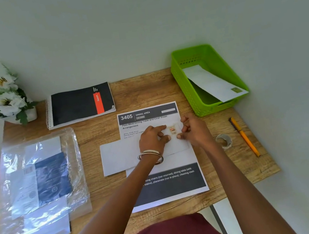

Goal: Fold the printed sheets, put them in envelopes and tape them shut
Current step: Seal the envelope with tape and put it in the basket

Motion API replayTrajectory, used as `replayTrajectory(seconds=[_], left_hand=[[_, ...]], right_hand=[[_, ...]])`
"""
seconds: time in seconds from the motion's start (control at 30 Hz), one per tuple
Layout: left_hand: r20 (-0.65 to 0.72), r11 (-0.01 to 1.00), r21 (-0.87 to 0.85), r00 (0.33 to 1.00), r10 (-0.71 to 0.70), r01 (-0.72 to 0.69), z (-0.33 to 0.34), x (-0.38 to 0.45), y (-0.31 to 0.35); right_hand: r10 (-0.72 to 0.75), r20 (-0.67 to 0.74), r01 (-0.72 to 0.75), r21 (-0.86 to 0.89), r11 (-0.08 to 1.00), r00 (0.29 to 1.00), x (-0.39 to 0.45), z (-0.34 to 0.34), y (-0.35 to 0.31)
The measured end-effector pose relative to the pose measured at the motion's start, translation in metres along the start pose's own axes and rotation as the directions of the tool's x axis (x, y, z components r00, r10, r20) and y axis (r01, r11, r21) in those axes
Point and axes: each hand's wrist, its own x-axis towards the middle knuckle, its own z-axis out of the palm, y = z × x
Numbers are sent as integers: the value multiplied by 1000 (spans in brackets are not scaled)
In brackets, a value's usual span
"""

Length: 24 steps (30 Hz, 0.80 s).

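Note:
A printed sheet (pixel 168 187) headed "3405 Dining Area" lies flat on the wooden table. Across its middle lies a white envelope (pixel 119 156) with a small stamp-like mark (pixel 172 129) near its right end. My left hand (pixel 153 139), with bangles on the wrist, presses on the envelope with its forefinger stretched toward the mark. Just right of the mark, my right hand (pixel 194 131) has its fingers curled, and the thumb and fingertips pinch what looks like a clear strip of tape on the envelope. The strip itself is hard to make out.
A tape roll (pixel 223 140) and an orange pen (pixel 245 137) lie to the right. A green basket (pixel 185 84) at the back right holds another envelope (pixel 210 82). On the left are a plastic bag of envelopes (pixel 39 184), a black notebook (pixel 79 104) and flowers (pixel 0 97).

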Motion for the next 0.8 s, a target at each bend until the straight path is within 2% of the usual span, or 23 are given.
replayTrajectory(seconds=[0.07, 0.13, 0.2, 0.3, 0.4, 0.57, 0.7, 0.8], left_hand=[[-23, 991, -131, 999, 25, -27, -12, -7, -4], [-96, 991, -83, 991, 95, -103, -25, -14, -14], [-127, 980, 150, 981, 148, -128, -40, -19, -28], [-21, 849, 527, 999, 46, -28, -63, -29, -46], [24, 754, 656, 999, 28, -37, -72, -38, -55], [26, 743, 668, 999, 28, -38, -74, -37, -50], [-18, 831, 557, 1000, -11, 19, -81, -31, -46], [-125, 916, 401, 992, 30, 23, -89, -32, -40]], right_hand=[[-6, -12, 6, 46, 999, 1000, -8, -5, 1], [-20, -27, 21, 37, 999, 999, -19, -5, 2], [-40, -67, 40, 0, 999, 997, -33, 0, 5], [-68, -130, 65, -28, 998, 989, -51, 10, 12], [-95, -172, 78, -102, 992, 980, -59, 22, 20], [-73, -193, 46, -141, 989, 979, -60, 30, 23], [-49, -156, 34, -93, 995, 986, -60, 26, 22], [-26, -157, 37, 64, 997, 987, -64, 16, 17]])
